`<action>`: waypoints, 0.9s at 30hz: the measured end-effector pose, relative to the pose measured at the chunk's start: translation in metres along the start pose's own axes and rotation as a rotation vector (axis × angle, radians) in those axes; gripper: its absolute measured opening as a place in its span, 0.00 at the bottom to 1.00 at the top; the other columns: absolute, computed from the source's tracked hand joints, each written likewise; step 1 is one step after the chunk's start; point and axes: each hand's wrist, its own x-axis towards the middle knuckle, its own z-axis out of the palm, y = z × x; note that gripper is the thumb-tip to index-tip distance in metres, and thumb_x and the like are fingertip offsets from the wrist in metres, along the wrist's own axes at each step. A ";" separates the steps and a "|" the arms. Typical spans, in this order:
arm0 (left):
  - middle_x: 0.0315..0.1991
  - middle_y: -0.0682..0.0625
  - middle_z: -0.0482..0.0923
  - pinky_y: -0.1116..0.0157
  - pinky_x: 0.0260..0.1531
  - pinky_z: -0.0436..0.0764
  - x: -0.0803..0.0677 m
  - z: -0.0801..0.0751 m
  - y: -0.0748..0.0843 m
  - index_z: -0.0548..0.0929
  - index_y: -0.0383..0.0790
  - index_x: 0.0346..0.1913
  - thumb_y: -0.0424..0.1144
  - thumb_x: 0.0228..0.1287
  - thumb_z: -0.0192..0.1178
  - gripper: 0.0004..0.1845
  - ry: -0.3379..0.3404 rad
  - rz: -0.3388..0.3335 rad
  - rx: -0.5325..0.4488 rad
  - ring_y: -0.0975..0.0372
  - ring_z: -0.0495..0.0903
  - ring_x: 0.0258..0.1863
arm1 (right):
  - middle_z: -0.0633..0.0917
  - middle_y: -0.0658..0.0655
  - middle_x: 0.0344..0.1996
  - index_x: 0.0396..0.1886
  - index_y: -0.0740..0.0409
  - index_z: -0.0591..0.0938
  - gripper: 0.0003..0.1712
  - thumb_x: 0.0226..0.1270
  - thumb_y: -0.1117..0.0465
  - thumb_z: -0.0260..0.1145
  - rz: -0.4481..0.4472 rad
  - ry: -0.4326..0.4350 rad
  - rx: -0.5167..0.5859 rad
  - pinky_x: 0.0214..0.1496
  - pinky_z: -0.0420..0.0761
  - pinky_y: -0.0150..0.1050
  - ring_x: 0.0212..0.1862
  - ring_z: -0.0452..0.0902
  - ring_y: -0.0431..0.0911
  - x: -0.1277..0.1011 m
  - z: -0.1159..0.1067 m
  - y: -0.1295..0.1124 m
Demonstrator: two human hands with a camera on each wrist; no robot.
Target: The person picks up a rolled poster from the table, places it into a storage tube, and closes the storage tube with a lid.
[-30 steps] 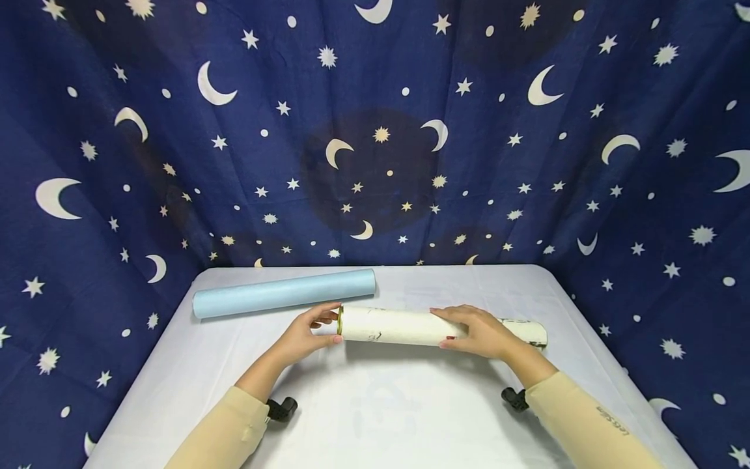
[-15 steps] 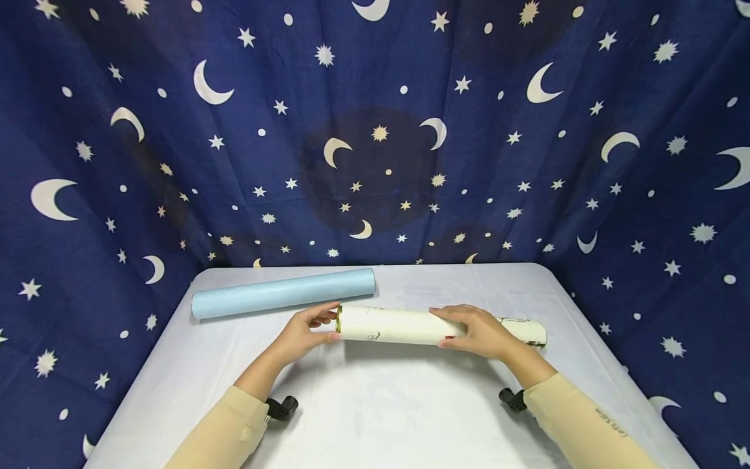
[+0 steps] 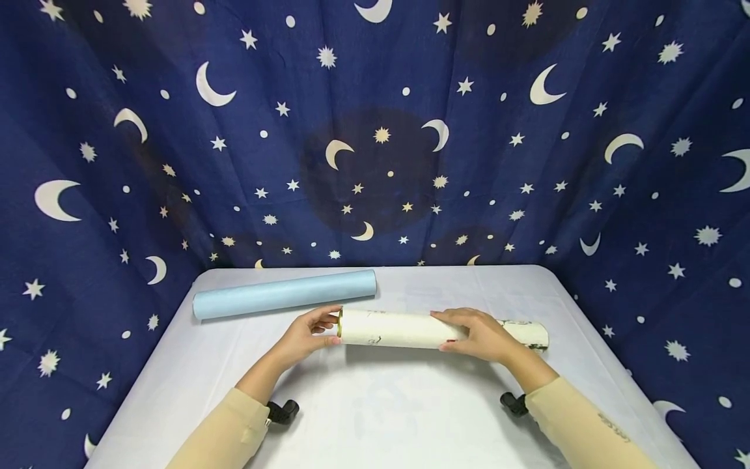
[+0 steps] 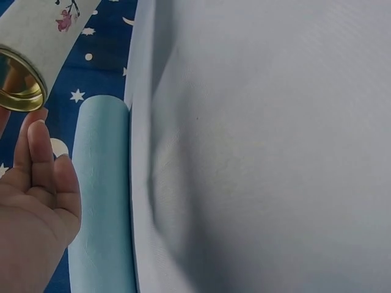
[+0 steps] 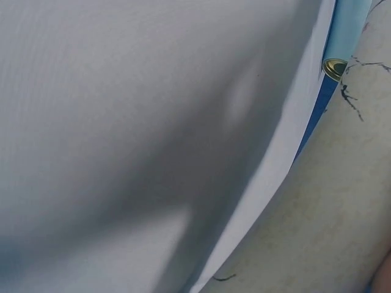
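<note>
Your right hand [image 3: 483,334] covers the middle of the cream tube [image 3: 398,327], so you cannot see the print beneath it. In your left wrist view only the tube's gold end [image 4: 18,85] and a short stretch show; the rest runs off the top edge. Your left hand [image 4: 33,207] is cut by the left edge there. The small markings on the tube stay too fine to read.

Sleeve print: small dark lettering on the right sleeve [image 3: 613,428], lower right of the head view, too small to read
Cream tube [image 3: 398,327]: inked branch drawing, no legible words
</note>
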 end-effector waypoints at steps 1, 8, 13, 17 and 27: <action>0.55 0.42 0.81 0.49 0.59 0.74 0.000 0.000 0.000 0.75 0.41 0.69 0.37 0.54 0.76 0.37 -0.002 -0.006 -0.003 0.46 0.77 0.54 | 0.84 0.53 0.57 0.67 0.42 0.79 0.39 0.55 0.38 0.76 -0.002 0.001 -0.002 0.60 0.77 0.57 0.59 0.80 0.54 0.000 0.000 0.000; 0.56 0.40 0.80 0.47 0.61 0.72 -0.001 -0.001 -0.004 0.75 0.39 0.69 0.38 0.55 0.76 0.37 0.003 -0.005 -0.066 0.44 0.77 0.56 | 0.84 0.52 0.57 0.67 0.41 0.79 0.39 0.55 0.38 0.76 -0.010 0.008 -0.003 0.60 0.77 0.57 0.59 0.79 0.53 0.000 -0.001 0.001; 0.55 0.39 0.81 0.47 0.59 0.74 0.001 0.000 -0.005 0.76 0.38 0.68 0.38 0.54 0.76 0.37 -0.002 -0.007 -0.089 0.44 0.78 0.54 | 0.84 0.52 0.58 0.68 0.40 0.78 0.40 0.54 0.36 0.75 0.015 -0.015 0.002 0.61 0.76 0.56 0.60 0.79 0.53 -0.001 -0.002 0.001; 0.55 0.40 0.81 0.52 0.57 0.77 0.002 0.001 -0.005 0.76 0.38 0.67 0.39 0.53 0.77 0.37 -0.004 -0.019 -0.084 0.47 0.79 0.52 | 0.83 0.53 0.58 0.68 0.39 0.78 0.41 0.54 0.36 0.75 0.032 -0.028 0.009 0.62 0.76 0.57 0.60 0.78 0.54 -0.003 -0.003 0.000; 0.54 0.40 0.82 0.50 0.57 0.76 0.001 0.005 -0.008 0.77 0.37 0.67 0.39 0.53 0.76 0.37 0.020 -0.052 -0.096 0.46 0.78 0.52 | 0.83 0.56 0.59 0.68 0.41 0.78 0.41 0.54 0.38 0.76 0.041 -0.042 0.023 0.62 0.75 0.59 0.61 0.78 0.56 0.000 -0.001 -0.002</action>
